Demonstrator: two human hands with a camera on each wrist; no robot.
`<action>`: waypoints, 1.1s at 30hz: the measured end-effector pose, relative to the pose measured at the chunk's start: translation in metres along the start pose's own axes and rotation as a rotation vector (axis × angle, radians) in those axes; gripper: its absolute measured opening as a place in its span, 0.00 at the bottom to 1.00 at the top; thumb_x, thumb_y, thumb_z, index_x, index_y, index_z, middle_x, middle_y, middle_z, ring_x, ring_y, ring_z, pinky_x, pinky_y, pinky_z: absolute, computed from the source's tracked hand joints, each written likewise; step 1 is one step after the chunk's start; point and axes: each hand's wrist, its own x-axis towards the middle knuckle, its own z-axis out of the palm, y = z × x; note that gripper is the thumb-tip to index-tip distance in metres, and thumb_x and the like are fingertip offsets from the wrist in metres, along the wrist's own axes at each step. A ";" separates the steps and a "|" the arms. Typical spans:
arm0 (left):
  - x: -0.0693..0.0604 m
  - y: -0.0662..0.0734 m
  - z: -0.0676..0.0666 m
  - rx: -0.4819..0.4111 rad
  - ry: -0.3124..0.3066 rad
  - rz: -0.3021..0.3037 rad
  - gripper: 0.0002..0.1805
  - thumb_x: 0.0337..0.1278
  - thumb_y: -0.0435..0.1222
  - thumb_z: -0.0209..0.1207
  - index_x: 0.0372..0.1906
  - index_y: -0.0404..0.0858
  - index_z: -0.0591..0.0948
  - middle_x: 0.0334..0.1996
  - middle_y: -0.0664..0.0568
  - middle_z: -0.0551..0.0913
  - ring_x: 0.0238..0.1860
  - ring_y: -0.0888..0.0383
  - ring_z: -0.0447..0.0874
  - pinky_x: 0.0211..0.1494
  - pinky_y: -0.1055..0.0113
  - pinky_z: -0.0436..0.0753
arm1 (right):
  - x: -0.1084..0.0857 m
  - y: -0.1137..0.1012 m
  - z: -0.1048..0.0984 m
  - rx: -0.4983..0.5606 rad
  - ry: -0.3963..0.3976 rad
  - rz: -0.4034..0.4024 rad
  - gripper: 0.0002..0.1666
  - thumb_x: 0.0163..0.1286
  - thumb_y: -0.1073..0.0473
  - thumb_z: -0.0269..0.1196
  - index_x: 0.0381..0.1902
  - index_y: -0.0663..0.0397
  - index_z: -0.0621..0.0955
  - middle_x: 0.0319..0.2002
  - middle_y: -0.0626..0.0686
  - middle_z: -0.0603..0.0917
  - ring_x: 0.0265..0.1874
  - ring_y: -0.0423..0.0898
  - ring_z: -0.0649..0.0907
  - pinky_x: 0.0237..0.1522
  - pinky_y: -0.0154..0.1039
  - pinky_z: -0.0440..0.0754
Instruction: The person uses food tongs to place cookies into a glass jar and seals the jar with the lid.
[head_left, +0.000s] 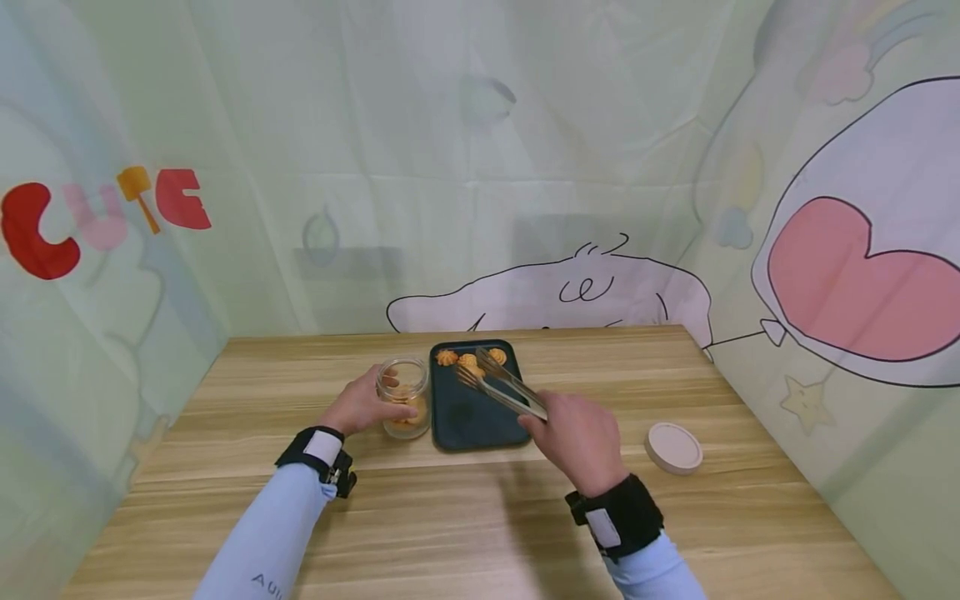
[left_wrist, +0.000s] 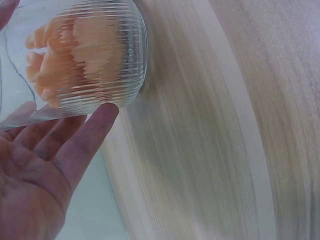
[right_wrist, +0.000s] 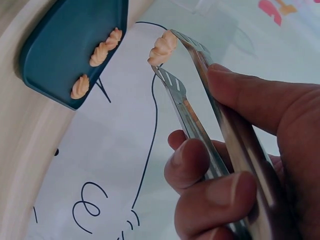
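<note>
My left hand grips the side of an open glass jar, with the thumb in front. Piped cookies fill the lower part of the ribbed jar, seen through its wall in the left wrist view. Metal tongs are held in my right hand. A swirled cookie is pinched between the slotted tips, above the dark tray. On the tray, along its far edge, lie a cookie by itself and two others close together.
A round pale lid lies on the wooden table to the right of my right hand. The tray stands just right of the jar. A printed cloth hangs behind the table and at both sides.
</note>
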 end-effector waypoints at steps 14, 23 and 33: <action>0.000 -0.001 0.000 -0.019 -0.006 -0.012 0.48 0.46 0.48 0.76 0.67 0.31 0.66 0.63 0.37 0.73 0.64 0.39 0.70 0.63 0.42 0.70 | 0.007 -0.010 -0.012 0.000 -0.014 -0.013 0.16 0.61 0.47 0.72 0.35 0.52 0.84 0.15 0.45 0.70 0.13 0.43 0.69 0.13 0.36 0.62; -0.001 0.001 0.000 -0.015 -0.004 -0.002 0.47 0.47 0.47 0.75 0.67 0.30 0.66 0.63 0.36 0.73 0.64 0.38 0.70 0.63 0.42 0.70 | 0.011 -0.020 -0.019 -0.011 0.026 -0.057 0.17 0.60 0.46 0.72 0.36 0.53 0.84 0.14 0.44 0.69 0.12 0.42 0.69 0.13 0.36 0.61; -0.001 0.000 0.000 -0.016 -0.003 0.006 0.46 0.47 0.47 0.75 0.67 0.31 0.66 0.64 0.36 0.73 0.64 0.38 0.69 0.63 0.43 0.70 | 0.018 -0.036 -0.026 -0.016 0.016 -0.077 0.17 0.62 0.44 0.71 0.37 0.51 0.85 0.15 0.43 0.71 0.14 0.41 0.70 0.13 0.36 0.63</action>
